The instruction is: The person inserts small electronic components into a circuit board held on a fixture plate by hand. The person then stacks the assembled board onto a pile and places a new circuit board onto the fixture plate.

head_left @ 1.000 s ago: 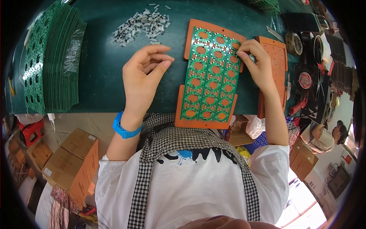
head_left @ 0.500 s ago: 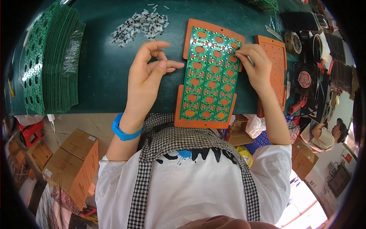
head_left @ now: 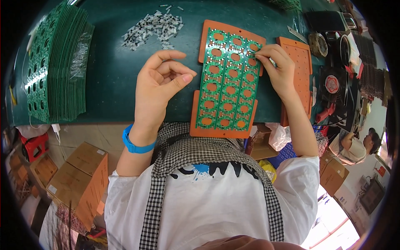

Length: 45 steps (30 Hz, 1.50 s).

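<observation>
A green circuit-board panel [head_left: 226,76] with rows of round cut-outs lies on an orange fixture plate [head_left: 218,133] that overhangs the table's near edge. My right hand [head_left: 280,68] is at the panel's upper right, thumb and forefinger closed in a pinch over it. Whatever sits between those fingertips is too small to make out. Left of the panel, my left hand [head_left: 160,79] hovers above the table, apart from the board. Its forefinger is stretched out, the other fingers are curled, and nothing shows in it. Beyond it lies a pile of small clear-and-black parts [head_left: 154,27].
A tall stack of green panels [head_left: 62,66] stands at the left. To the right are a second orange plate [head_left: 301,73], a metal blade [head_left: 297,35], a round brown block [head_left: 318,45] and a red-handled tool [head_left: 325,113]. A person [head_left: 354,146] sits at far right.
My left hand has drawn slightly left and down from the panel, and its fingers have shifted. My right hand stays pinched at nearly the same spot.
</observation>
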{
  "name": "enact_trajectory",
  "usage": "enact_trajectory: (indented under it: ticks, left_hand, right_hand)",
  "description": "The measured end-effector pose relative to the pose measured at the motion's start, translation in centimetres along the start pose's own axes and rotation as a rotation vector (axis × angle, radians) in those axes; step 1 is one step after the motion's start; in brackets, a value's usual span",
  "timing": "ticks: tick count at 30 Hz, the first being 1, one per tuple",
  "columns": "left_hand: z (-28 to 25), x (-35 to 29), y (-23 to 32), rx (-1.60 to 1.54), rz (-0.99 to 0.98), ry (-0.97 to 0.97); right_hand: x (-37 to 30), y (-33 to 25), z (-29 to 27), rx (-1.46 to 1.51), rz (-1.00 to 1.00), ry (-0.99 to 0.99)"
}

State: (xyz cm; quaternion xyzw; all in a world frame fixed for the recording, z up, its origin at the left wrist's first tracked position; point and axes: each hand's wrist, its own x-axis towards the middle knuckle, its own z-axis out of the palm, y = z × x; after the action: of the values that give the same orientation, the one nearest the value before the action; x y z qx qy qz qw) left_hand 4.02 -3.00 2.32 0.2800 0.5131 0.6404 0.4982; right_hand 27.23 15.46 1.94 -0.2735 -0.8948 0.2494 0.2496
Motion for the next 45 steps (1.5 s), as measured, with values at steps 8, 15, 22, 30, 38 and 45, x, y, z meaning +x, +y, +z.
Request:
enact_trajectory:
  ticks: [8,15,22,30,38,45]
  left_hand:
    - [0.9,-0.1,0.2,-0.201,-0.108,-0.011]
    - [2.5,-0.7,0.2,-0.223,-0.256,-0.121]
    - [3.7,-1.2,-0.5,-0.050,-0.176,-0.152]
    - [-1.3,0.8,-0.2,1.309,0.372,0.303]
    - [-1.4,1.5,-0.3,1.242,0.342,0.174]
    - [-0.6,1.2,0.1,1.123,0.448,0.141]
  right_hand:
    - [-0.4,-0.7,-0.3,-0.330,-0.300,0.004]
    - [-0.7,-6.3,0.6,-0.343,-0.581,0.099]
    - [-1.6,-7.5,1.1,-0.022,-0.509,0.005]
    - [-0.9,-3.1,-0.7,0.038,0.155,-0.136]
    - [-1.1,-2.8,-0.9,0.037,0.058,-0.200]
    - [-1.3,-2.7,-0.6,0.027,0.044,-0.173]
